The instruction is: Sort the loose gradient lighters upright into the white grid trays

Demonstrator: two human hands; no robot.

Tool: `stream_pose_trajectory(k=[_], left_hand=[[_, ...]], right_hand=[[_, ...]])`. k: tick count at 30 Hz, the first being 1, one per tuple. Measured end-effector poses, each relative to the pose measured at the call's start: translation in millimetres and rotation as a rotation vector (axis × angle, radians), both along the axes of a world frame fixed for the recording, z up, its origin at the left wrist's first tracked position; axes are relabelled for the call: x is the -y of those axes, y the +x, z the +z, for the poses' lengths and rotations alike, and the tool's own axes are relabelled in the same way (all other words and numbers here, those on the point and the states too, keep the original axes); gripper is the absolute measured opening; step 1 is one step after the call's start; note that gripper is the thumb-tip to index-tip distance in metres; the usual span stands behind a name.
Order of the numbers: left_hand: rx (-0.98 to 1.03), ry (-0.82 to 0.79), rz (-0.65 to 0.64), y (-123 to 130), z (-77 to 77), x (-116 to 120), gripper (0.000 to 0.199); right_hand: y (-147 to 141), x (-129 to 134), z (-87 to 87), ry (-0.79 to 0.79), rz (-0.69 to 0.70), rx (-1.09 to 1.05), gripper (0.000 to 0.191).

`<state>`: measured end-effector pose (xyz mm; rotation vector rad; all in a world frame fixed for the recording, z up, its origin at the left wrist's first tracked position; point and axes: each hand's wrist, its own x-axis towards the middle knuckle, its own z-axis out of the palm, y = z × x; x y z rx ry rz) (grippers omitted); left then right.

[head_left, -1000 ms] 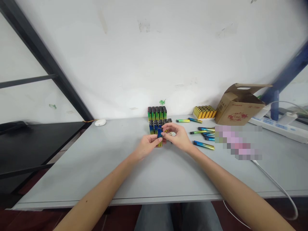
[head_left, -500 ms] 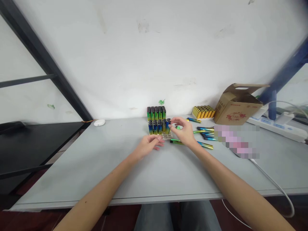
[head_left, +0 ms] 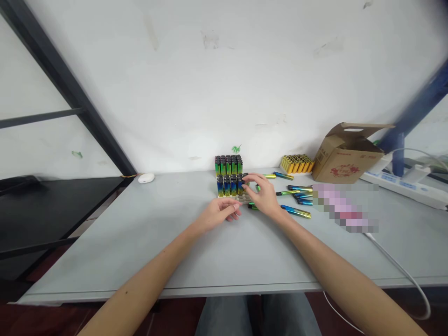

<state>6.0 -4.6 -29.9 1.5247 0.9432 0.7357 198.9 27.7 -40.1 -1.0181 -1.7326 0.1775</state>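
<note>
A tray (head_left: 245,199) holds upright blue-and-gold lighters (head_left: 227,187) with black tops. Bare sockets show at its front right. My right hand (head_left: 264,193) pinches a blue lighter (head_left: 240,187) between thumb and fingertips; it stands upright at the right end of the front row. My left hand (head_left: 220,213) rests at the tray's front edge, its fingers loosely apart and holding no lighter. Whether its fingertips press on the tray is hard to make out. Behind stands a block of green lighters (head_left: 228,166). Loose lighters (head_left: 297,211) lie right of my right hand.
Yellow lighters (head_left: 297,164) stand in another tray by the wall. An open cardboard box (head_left: 345,163), a white power strip (head_left: 402,184) and a blurred-out pink object (head_left: 341,207) with a white cable (head_left: 395,261) are to the right. A small white case (head_left: 146,178) lies back left.
My right hand has moved slightly left and down with the blue lighter, which now stands in line with the front row. My left hand has shifted slightly right along the tray edge.
</note>
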Motion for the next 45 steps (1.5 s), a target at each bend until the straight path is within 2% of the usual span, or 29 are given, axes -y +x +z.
stream_pose_trajectory(k=[11,17,19,22,24,27,31,34,39,45], left_hand=[[0.001,0.025,0.000,-1.1,-0.9,-0.4,0.035],[0.011,0.100,0.157,-1.0,-7.6,-4.1,0.031],[-0.027,0.198,0.231,-1.0,-10.0,-3.0,0.029],[-0.144,0.468,0.315,-1.8,-11.0,0.9,0.025],[-0.239,0.635,0.335,-2.9,-10.5,2.8,0.020],[-0.381,0.755,0.351,-5.2,-10.2,1.9,0.021],[-0.464,0.796,0.356,-8.6,-12.2,-2.5,0.024],[-0.421,0.801,0.339,-9.4,-13.5,-3.1,0.024],[-0.360,0.756,0.305,-8.0,-13.0,-0.8,0.028],[-0.431,0.807,0.280,-7.8,-9.5,0.6,0.037]], right_hand=[[6.2,-4.4,-0.8,0.025,-0.030,0.108,0.020],[6.1,-5.7,-6.6,0.132,-0.123,0.235,0.023],[6.3,-5.4,-6.1,0.101,-0.108,0.249,0.026],[12.2,-9.5,-3.0,0.027,-0.128,0.211,0.032],[23.8,-16.7,-1.2,-0.018,-0.188,0.190,0.038],[54.6,-30.5,-2.5,-0.107,-0.310,0.261,0.039],[100.1,-43.3,-13.2,-0.312,-0.500,0.337,0.045],[116.1,-45.7,-21.8,-0.415,-0.544,0.385,0.048],[110.0,-42.7,-22.1,-0.483,-0.565,0.509,0.045],[102.2,-39.8,-16.3,-0.470,-0.681,0.525,0.042]])
